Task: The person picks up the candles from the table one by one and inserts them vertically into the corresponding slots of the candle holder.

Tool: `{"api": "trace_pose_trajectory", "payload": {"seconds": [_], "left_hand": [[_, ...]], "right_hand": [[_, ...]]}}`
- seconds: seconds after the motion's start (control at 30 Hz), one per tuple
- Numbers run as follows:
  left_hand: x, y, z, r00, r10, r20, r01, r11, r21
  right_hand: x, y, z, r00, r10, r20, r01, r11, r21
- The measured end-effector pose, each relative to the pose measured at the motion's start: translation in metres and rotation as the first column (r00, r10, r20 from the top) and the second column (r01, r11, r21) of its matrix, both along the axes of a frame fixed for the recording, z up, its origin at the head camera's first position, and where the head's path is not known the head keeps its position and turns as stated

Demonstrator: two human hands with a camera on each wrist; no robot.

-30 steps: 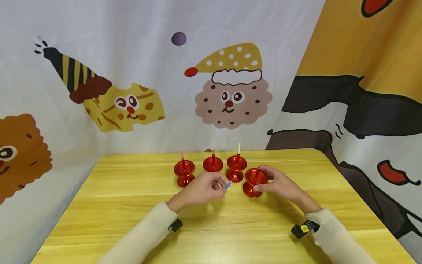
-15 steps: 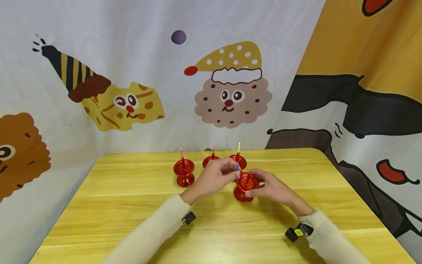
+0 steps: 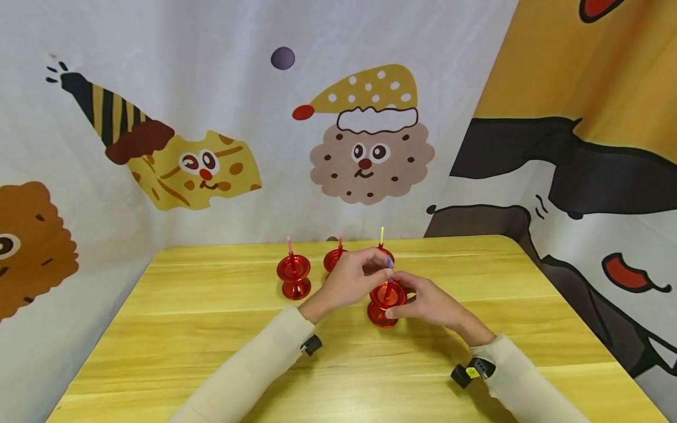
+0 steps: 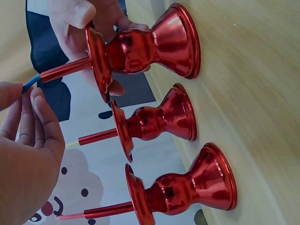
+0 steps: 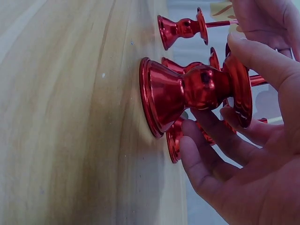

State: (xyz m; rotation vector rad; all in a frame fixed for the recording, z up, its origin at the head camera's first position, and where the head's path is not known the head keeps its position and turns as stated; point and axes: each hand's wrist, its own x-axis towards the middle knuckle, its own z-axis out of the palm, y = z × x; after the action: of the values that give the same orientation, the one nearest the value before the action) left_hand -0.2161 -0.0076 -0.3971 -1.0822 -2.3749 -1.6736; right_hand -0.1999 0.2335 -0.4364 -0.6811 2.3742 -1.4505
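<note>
My left hand [image 3: 355, 274] pinches a thin blue candle [image 4: 31, 83] between thumb and fingertips. The candle's lower end meets the top of the narrow tube on a shiny red candle holder [image 4: 136, 49]; how deep it sits I cannot tell. Around the rim of that same holder, my right hand [image 3: 431, 304] curls its thumb and fingers and steadies it on the table. Behind the hands, a second red holder bears a yellow candle [image 3: 382, 236]. Another, partly covered by the left hand, carries a pinkish-red candle [image 3: 341, 241].
Apart from the others, at the left, stands a red candle holder [image 3: 294, 276] with a pink candle [image 3: 289, 245]. The wooden table [image 3: 211, 329] ends at a printed cloth backdrop [image 3: 222, 88] with cartoon figures.
The left hand has raised the blue candle upright and carried it right, over the nearest holder's tube. The right hand has drawn that holder left and slightly nearer.
</note>
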Motion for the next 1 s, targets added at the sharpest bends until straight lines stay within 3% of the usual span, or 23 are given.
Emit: {"api": "trace_pose_trajectory", "payload": {"seconds": [0.4, 0.77, 0.87, 1.0], "left_hand": [[-0.0002, 0.0027, -0.0007, 0.995, 0.007, -0.095, -0.009, 1.0, -0.029], [-0.0015, 0.0043, -0.003, 0.962, 0.017, -0.274, -0.05, 0.992, -0.114], [-0.0015, 0.0046, -0.0043, 0.96, 0.022, -0.279, -0.06, 0.99, -0.127], [-0.0014, 0.0028, -0.0087, 0.974, 0.019, -0.225, -0.055, 0.986, -0.156]], "right_hand": [[-0.0005, 0.0004, -0.0006, 1.0, 0.005, 0.005, -0.005, 1.0, -0.004], [-0.0003, -0.0001, -0.0007, 1.0, -0.001, -0.005, 0.001, 1.0, 0.001], [-0.0002, -0.0001, -0.0009, 1.0, -0.003, -0.024, 0.003, 1.0, 0.009], [0.0, 0.0018, -0.0001, 0.999, -0.016, -0.048, 0.017, 0.999, 0.033]]}}
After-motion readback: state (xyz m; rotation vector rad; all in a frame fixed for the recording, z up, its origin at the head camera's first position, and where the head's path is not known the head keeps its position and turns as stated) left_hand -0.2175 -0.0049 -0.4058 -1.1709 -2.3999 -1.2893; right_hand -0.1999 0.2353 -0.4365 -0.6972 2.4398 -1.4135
